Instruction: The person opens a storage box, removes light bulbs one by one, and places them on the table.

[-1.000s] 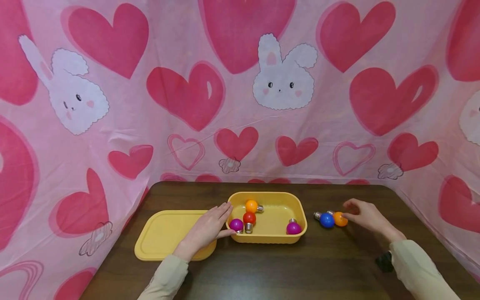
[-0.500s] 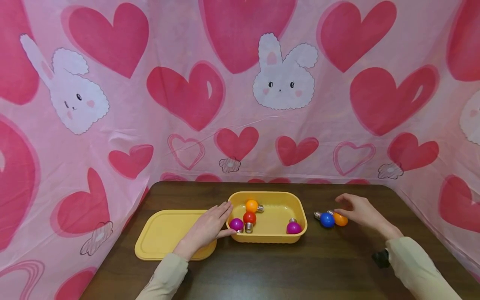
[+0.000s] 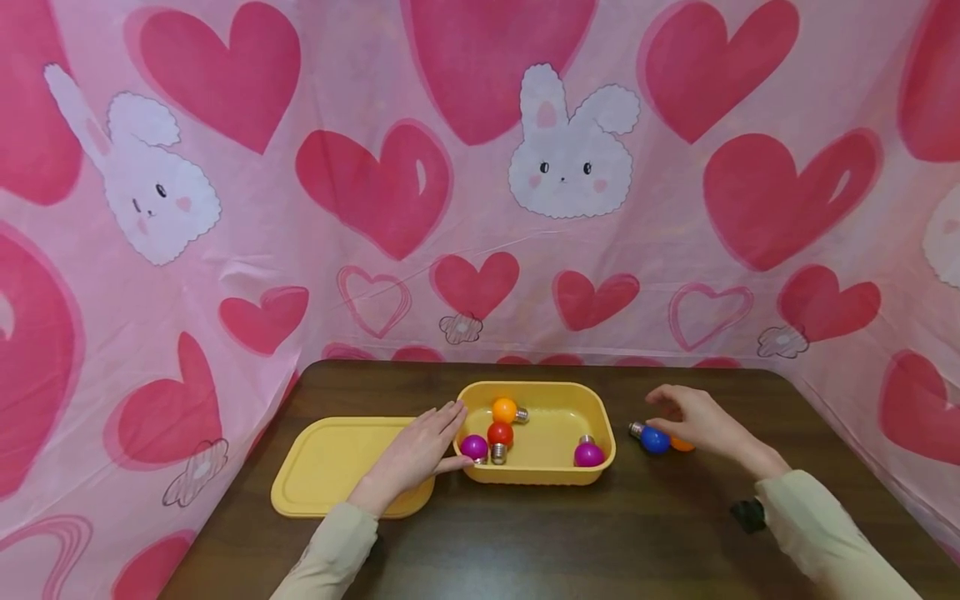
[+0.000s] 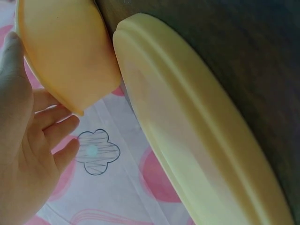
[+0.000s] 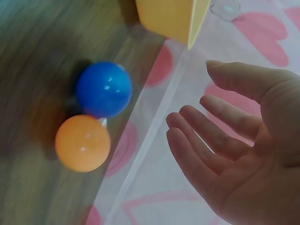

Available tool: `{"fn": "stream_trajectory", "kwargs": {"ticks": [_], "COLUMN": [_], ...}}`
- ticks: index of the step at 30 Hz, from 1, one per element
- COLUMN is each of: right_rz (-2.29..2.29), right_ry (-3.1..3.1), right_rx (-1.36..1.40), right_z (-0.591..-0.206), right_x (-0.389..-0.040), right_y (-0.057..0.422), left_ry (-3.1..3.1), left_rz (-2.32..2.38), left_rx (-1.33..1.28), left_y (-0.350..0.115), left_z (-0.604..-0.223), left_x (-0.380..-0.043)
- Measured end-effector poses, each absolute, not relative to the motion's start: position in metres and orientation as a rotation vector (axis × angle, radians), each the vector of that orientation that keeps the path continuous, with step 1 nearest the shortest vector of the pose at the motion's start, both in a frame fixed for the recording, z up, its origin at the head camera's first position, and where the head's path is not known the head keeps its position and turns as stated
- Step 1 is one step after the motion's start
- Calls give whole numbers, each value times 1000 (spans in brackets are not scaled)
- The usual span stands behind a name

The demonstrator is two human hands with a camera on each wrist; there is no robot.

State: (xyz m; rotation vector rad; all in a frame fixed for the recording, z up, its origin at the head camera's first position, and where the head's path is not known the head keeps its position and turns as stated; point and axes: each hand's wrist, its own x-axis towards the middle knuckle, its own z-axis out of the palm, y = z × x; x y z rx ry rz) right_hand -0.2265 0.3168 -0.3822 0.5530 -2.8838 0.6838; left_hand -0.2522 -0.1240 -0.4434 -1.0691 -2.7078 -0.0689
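Note:
My left hand [image 3: 414,452] rests against the left end of a yellow plastic box [image 3: 551,476], its fingers fairly straight along the rim. Inside the box lie an orange bulb [image 3: 504,409], a red bulb [image 3: 500,433] and two purple bulbs, one at the left [image 3: 473,447] and one at the right [image 3: 588,454]. Over the table to the right, my right hand [image 3: 693,419] hovers with loosely bent fingers and holds nothing. Below it a blue bulb [image 5: 103,89] and another orange bulb [image 5: 83,143] lie side by side; in the head view the hand partly covers the orange one.
A yellow lid [image 3: 337,467] lies flat left of the box, partly under my left forearm. The dark wooden table [image 3: 570,542] ends at a pink curtain [image 3: 480,208] printed with hearts and rabbits. A black wrist device [image 3: 747,516] shows at my right sleeve.
My right hand has moved left, from beside the loose orange bulb to above the blue and orange bulbs. The left hand has stayed at the box.

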Motion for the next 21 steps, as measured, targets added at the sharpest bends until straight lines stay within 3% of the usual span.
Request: {"fn": "stream_trajectory", "kwargs": {"ticks": [21], "right_rz": [764], "right_ry": [-2887], "right_rx": [804], "right_z": [-377], "right_x": [-230], "right_y": [270], "left_ry": [-2678], "left_rz": [-72], "left_rx": [-1084], "left_y": [-124], "left_z": [-442], "left_x": [-251]}}
